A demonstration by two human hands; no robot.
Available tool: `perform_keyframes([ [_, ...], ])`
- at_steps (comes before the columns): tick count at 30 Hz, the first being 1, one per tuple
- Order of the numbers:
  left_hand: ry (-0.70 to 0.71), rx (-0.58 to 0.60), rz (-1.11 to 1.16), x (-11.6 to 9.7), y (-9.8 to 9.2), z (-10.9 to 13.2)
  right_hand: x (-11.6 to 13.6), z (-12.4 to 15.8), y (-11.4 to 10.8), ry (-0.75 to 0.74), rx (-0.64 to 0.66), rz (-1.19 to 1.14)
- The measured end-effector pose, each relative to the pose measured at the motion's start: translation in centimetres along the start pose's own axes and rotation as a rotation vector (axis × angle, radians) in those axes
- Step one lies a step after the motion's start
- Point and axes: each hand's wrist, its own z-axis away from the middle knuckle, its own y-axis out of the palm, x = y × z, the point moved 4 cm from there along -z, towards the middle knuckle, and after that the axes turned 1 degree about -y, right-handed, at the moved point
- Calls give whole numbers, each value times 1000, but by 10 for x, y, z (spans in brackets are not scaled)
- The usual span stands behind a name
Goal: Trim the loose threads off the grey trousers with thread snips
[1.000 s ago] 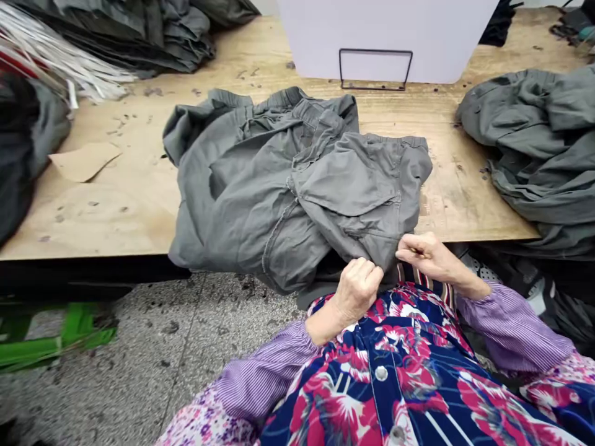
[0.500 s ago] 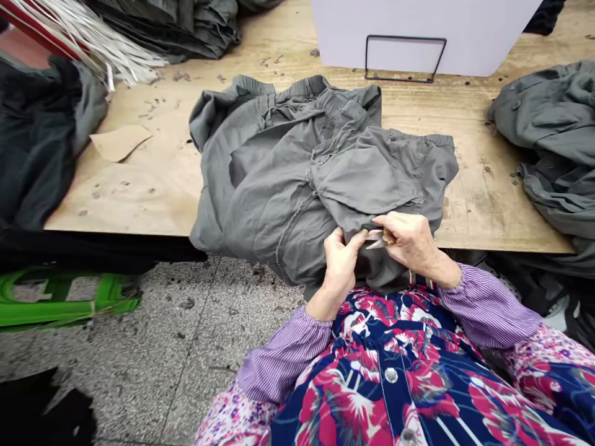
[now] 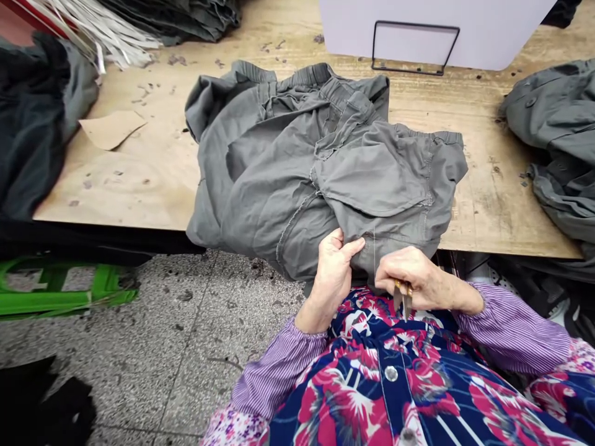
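A pair of grey trousers (image 3: 274,167), its elastic waistband at the far side, lies crumpled over the table's front edge. My left hand (image 3: 335,263) pinches the cloth near that edge, thumb on top. Just right of it, my right hand (image 3: 409,275) is closed around small thread snips (image 3: 403,298), whose blades point down toward my apron. A thin pale thread (image 3: 374,248) runs taut from the cloth down to the fingertips of my right hand. The stitched flap of a pocket (image 3: 376,186) lies above both hands.
The wooden table (image 3: 158,186) carries dark garments (image 3: 28,118) at left, grey garments (image 3: 558,142) at right, white strips (image 3: 116,37) and a brown paper piece (image 3: 111,129). A white board (image 3: 418,9) with a black wire stand (image 3: 413,68) is behind. A green plastic frame (image 3: 102,291) sits below.
My right hand has moved down toward my body, turning the snips blades downward, and a taut thread now shows. My left hand stays on the cloth.
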Motion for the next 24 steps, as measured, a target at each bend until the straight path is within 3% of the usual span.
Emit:
perform_keyframes([
  [4,-15,20,-28,4,-1,0,2,-1,-23,105,-234,-38],
  [6,53,-14,-123,5,-5,1,2,0,-32,187,-237,-138],
  [8,245,-139,-363,-2,-10,4,5,2,-37,251,-210,-248],
  [11,702,-380,-859,-21,-7,18,7,9,-39,315,-226,-333],
  [13,940,-379,-1117,-27,7,26,7,12,-38,326,-246,-359],
  [15,1024,-277,-1283,-26,23,25,10,12,-34,274,-236,-357],
  [17,977,-229,-1348,-24,32,17,16,9,-28,189,-208,-317],
  [19,827,-198,-1253,-23,35,4,23,7,-23,116,-189,-257],
  [24,95,101,-395,-14,32,-20,31,5,-2,17,-104,-179],
])
